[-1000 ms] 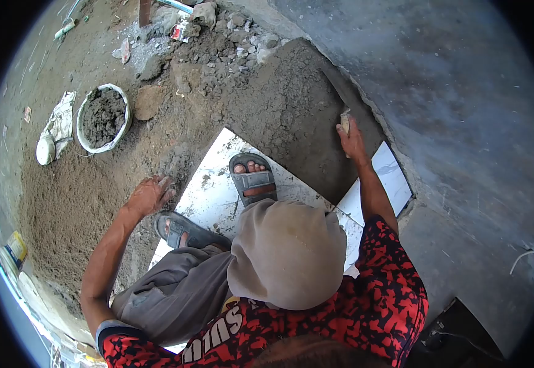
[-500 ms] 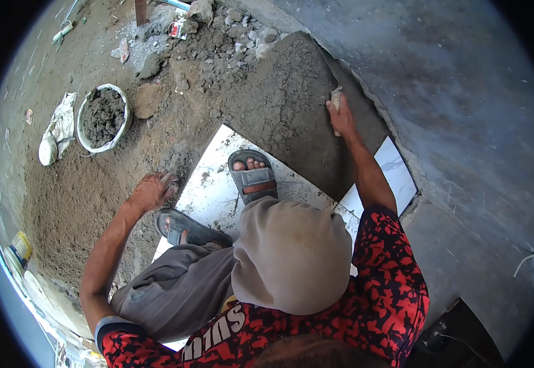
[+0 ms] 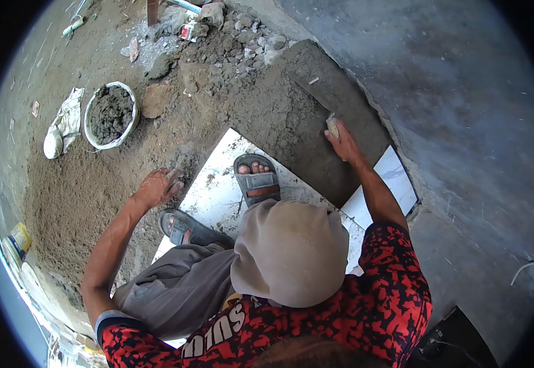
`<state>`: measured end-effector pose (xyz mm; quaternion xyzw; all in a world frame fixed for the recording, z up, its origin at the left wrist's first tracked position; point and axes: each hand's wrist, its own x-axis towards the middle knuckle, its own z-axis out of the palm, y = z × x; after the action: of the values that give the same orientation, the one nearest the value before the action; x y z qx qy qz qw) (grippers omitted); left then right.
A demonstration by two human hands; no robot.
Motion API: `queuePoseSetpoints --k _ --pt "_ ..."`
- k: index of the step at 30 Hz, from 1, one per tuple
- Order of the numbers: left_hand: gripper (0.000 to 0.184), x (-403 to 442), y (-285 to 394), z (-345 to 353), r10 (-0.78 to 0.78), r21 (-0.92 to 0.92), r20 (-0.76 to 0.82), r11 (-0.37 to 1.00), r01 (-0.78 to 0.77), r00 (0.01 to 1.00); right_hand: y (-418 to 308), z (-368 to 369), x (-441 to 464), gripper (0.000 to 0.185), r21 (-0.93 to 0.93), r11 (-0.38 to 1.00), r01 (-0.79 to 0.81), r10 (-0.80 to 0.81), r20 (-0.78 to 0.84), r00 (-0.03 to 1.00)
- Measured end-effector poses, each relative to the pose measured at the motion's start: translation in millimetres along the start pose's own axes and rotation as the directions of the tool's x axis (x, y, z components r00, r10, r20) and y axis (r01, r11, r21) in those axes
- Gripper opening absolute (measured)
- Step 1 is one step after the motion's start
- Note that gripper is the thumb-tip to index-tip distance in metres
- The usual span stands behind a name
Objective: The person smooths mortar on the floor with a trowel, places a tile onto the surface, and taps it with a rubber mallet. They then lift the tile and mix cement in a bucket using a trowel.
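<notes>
My right hand (image 3: 344, 142) grips the pale handle of a trowel (image 3: 313, 93). Its long thin blade points up and to the left, on or just over the grey wet mortar (image 3: 340, 92). Below the mortar lie white marbled tiles (image 3: 221, 178), smeared with dirt, and another white tile (image 3: 386, 178) under my right forearm. Nothing shows in my left hand (image 3: 158, 187), held over the soil beside the tiles with its fingers apart; whether it touches the ground I cannot tell. A small pale scrap (image 3: 314, 80) lies near the blade.
A white-rimmed bucket (image 3: 135, 116) of mortar stands at upper left, with a white sack (image 3: 69, 116) beside it. Rubble (image 3: 248, 43) lies at the top. A blue-grey wall (image 3: 451, 92) borders the mortar on the right. My sandalled feet rest at the tiles.
My right hand has drawn the trowel down, back from the wall-side edge, and its blade now lies tilted further left across the mortar. My left hand stays nearly in place; the view has shifted slightly.
</notes>
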<state>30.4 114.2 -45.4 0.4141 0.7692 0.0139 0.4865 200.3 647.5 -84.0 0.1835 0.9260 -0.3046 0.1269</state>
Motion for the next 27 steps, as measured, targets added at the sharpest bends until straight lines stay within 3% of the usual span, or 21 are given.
queuePoseSetpoints --k 1,3,7,9,11,13,14,16,17,19,22,24,26,27 --pt "0.054 2.5 -4.0 2.4 -0.001 -0.005 0.0 1.0 0.001 1.0 4.0 -0.9 3.2 0.062 -0.002 1.0 0.002 -0.002 0.005 1.0" --pt "0.054 3.1 -3.0 1.1 -0.053 0.018 0.064 0.999 0.051 0.997 5.9 1.3 4.3 0.062 0.218 0.939 -0.264 0.284 -0.062 0.957" --pt "0.054 9.4 -10.7 15.3 -0.011 0.026 0.046 1.0 0.01 0.999 7.5 44.8 -7.5 0.063 0.271 0.892 -0.361 0.396 -0.088 0.914" --pt "0.049 8.0 -8.2 19.4 0.048 0.027 -0.066 0.999 -0.047 0.997 2.2 59.4 -39.1 0.062 0.228 0.921 -0.316 0.328 -0.02 0.944" --pt "0.051 8.0 2.2 -3.1 0.016 -0.041 0.004 0.999 -0.016 1.0 -3.0 50.4 -44.2 0.061 0.214 0.942 -0.26 0.264 0.007 0.964" --pt "0.053 7.5 -0.9 3.7 0.035 0.014 -0.003 0.999 -0.034 0.999 -30.3 26.7 -25.6 0.06 0.31 0.889 -0.336 0.34 0.045 0.94" --pt "0.053 8.2 -3.1 9.5 0.032 0.003 0.012 0.999 -0.032 0.999 -48.4 14.8 -4.7 0.06 0.394 0.801 -0.45 0.454 0.09 0.886" --pt "0.054 12.5 -9.0 13.9 0.047 0.027 0.018 0.999 -0.047 0.999 -46.2 14.4 27.4 0.06 0.4 0.8 -0.448 0.451 0.094 0.888" --pt "0.054 9.1 -7.3 12.6 0.042 0.028 0.017 0.999 -0.042 0.999 -46.6 13.6 37.8 0.06 0.41 0.804 -0.43 0.438 0.08 0.895" --pt "0.054 5.5 -1.5 1.7 0.01 0.053 0.001 0.999 -0.01 1.0 -24.7 42.2 20.2 0.058 0.21 0.953 -0.217 0.231 -0.045 0.972" --pt "0.056 -1.7 2.6 -10.5 -0.024 -0.06 0.016 0.998 0.025 1.0 -25.7 38.4 -28.0 0.058 0.097 0.989 -0.114 0.111 0.04 0.993" --pt "0.056 0.4 -6.9 3.2 -0.012 -0.026 0.006 1.0 0.012 1.0 -30.7 29.9 -24.7 0.058 0.067 0.994 -0.085 0.078 0.095 0.992" --pt "0.056 1.9 -9.8 20.4 0.009 0.007 0.029 1.0 -0.009 1.0 -41.1 20.6 -21.5 0.058 0.293 0.884 -0.363 0.353 0.089 0.931" --pt "0.056 3.8 -10.5 23.9 0.024 -0.001 0.053 1.0 -0.024 0.998 -36.7 28.1 -26.8 0.058 0.293 0.878 -0.378 0.364 0.103 0.926"
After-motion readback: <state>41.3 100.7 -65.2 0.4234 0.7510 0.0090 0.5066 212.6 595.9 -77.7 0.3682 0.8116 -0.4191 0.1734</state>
